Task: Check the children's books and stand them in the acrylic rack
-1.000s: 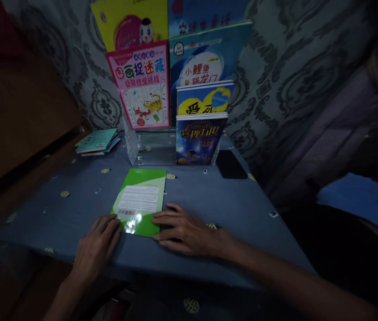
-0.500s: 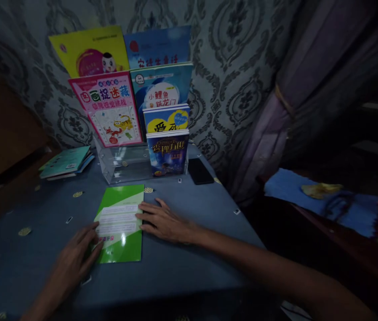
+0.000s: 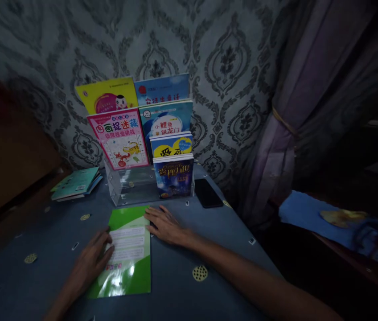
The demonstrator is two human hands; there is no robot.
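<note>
A green book (image 3: 138, 272) with pale text panels lies flat on the table in front of the display stand. My left hand (image 3: 90, 261) rests at its left edge, fingertips on the cover and thumb apart from the fingers. At the upper right edge of the book, my right hand (image 3: 165, 226) lies with its fingers spread, the fingertips touching the cover. Neither hand is closed round anything. Behind them, a clear stand (image 3: 135, 189) holds several books in tiers, among them a pink book (image 3: 122, 138) and a dark blue book (image 3: 174, 178).
A black phone (image 3: 209, 194) lies right of the stand. Several teal books (image 3: 75, 183) are stacked at the left. The table (image 3: 51, 249) has a patterned blue cover. Beyond its right edge are a tied curtain (image 3: 272, 129) and a blue cloth (image 3: 302, 211) with items on it.
The view has tilted upward, so everything sits lower in the picture. My right hand has slid toward the book's upper right corner. My left hand stays at the left edge.
</note>
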